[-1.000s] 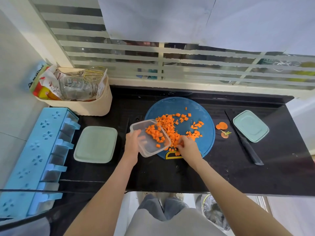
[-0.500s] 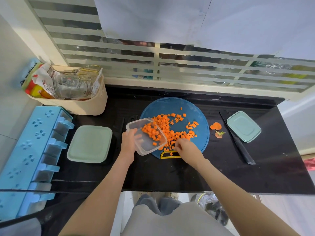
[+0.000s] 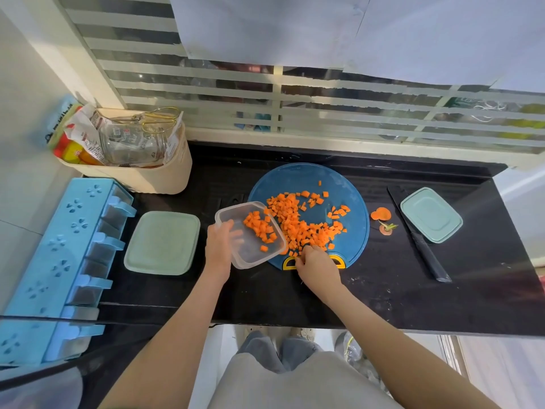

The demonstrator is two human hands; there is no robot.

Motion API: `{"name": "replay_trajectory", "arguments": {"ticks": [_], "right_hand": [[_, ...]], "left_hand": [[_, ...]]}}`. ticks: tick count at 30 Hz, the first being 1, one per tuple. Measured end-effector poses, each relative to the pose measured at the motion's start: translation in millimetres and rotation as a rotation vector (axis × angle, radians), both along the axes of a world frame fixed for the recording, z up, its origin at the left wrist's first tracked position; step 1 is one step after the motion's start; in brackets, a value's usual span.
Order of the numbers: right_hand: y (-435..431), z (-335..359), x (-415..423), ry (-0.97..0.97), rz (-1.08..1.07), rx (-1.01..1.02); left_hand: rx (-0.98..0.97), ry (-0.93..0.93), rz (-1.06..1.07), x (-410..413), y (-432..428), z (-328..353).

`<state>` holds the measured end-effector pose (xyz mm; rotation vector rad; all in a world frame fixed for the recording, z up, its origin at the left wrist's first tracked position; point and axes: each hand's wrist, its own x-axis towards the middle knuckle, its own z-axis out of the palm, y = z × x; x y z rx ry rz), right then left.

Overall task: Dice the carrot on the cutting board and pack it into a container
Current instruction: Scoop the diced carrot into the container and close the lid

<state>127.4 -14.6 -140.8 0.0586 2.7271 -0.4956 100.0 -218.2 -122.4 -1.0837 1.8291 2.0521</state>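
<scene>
Dicing looks done: knife [image 3: 421, 240] lies on the worktop, carrot dice [image 3: 306, 228] are mostly piled on the cutting board [image 3: 309, 178], and a small share is in the container [image 3: 259, 249]. Left grip [image 3: 219, 246] is clamped on the container, tilting it against the board's left side. Right grip [image 3: 317, 267] sits curled at the pile's near edge, can't tell if it holds dice; bulk transfer remains.

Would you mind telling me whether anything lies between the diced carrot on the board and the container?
Nothing visible does: the container, held by the left hand, has its rim right against the diced carrot.
</scene>
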Motion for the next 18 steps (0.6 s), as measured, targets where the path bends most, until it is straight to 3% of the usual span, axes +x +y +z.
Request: {"name": "replay_trajectory", "arguments": {"ticks": [7,14,18], "right_hand": [[-12.3,1.5,-14.3,-0.082,-0.036,-0.108],[-29.0,4.7,-45.5,-0.010,-0.176,-0.223],[-23.6,10.7,-58.0,0.094,-0.150,-0.221]], "left_hand": [[-0.267,-0.012,-0.096,0.0,-14.4,15.6],[-0.511,-0.128,-0.295,-13.0,-15.8,26.7],[-0.618,-0.201,-0.390,-27.5,-3.2,40.6]]}}
